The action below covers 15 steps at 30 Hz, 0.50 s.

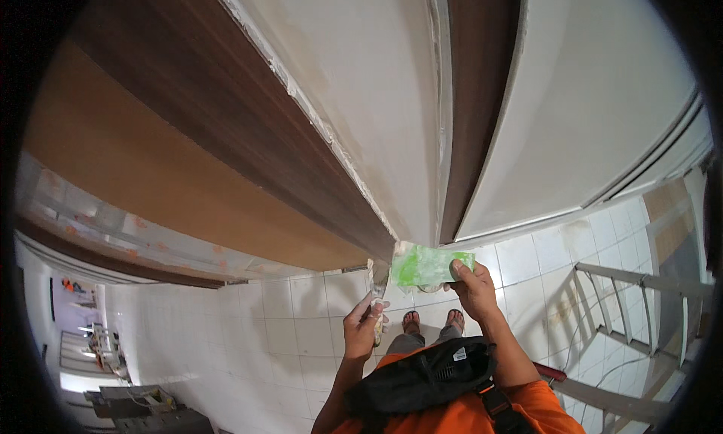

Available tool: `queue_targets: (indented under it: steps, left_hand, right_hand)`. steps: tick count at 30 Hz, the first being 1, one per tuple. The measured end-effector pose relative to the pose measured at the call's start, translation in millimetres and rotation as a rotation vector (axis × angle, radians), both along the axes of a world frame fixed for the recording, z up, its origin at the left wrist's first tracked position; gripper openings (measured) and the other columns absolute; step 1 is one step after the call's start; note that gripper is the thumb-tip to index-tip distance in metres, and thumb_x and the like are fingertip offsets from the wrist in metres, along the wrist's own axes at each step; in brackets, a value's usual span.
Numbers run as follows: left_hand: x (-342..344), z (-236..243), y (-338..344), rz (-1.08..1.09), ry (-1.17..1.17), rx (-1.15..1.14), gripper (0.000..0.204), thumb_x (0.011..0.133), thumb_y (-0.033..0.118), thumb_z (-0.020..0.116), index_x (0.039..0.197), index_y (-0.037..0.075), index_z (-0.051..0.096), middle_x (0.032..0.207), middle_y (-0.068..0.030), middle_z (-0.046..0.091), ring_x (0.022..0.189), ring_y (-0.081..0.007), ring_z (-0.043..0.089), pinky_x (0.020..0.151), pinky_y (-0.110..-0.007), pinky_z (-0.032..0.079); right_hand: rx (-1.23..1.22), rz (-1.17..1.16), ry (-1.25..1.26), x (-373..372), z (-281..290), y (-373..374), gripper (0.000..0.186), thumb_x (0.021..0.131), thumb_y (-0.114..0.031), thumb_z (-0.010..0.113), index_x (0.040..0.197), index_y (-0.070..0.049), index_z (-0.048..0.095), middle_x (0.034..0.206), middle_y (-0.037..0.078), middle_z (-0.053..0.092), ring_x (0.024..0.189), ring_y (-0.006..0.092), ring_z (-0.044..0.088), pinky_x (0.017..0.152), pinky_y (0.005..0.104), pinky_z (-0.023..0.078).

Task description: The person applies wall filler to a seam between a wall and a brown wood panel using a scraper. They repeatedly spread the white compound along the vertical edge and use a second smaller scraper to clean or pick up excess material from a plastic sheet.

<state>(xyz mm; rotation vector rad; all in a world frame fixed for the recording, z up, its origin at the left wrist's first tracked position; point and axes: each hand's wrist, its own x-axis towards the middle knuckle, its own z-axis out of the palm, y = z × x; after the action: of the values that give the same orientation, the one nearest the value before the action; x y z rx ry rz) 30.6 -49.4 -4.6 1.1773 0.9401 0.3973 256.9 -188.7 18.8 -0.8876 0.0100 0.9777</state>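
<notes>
Our left hand is closed around the handle of a scraper, its blade pointing up toward the wall, while our right hand clamps one end of a green plate, thumb on top. That end grip probably leaves most of the white-smeared face free for the blade, which stands just beside its far end. Both tools sit near the foot of a pale ragged bead between a dark brown panel and a white panel; the blade is too small to tell what it carries. A black bag hangs below our hands, and a metal ladder would hinder stepping right.
</notes>
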Motion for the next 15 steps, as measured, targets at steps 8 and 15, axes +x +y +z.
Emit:
queue_targets:
  steps: [8, 15]
  left_hand:
    - [10.0, 0.4, -39.6, 0.346, -0.16, -0.278, 0.042, 0.101, 0.015, 0.061, 0.139, 0.0, 0.054, 0.108, -0.0115, 0.07, 0.072, -0.0129, 0.062, 0.058, -0.028, 0.052]
    - [22.6, -2.1, -67.6, 0.403, -0.211, -0.275, 0.05, 0.1, 0.023, 0.061, 0.144, 0.004, 0.049, 0.107, -0.0089, 0.066, 0.077, -0.0133, 0.06, 0.06, -0.029, 0.05]
  right_hand:
    - [-0.079, 0.273, -0.196, 29.8, -18.9, -31.0, 0.026, 0.084, 0.0, 0.077, 0.107, -0.001, 0.065, 0.099, 0.01, 0.072, 0.077, 0.0138, 0.069, 0.069, 0.0284, 0.059]
    - [0.088, 0.618, 0.022, 49.8, -14.6, -29.7, 0.058, 0.087, 0.005, 0.068, 0.14, -0.001, 0.045, 0.124, 0.022, 0.064, 0.096, 0.026, 0.071, 0.074, 0.033, 0.06]
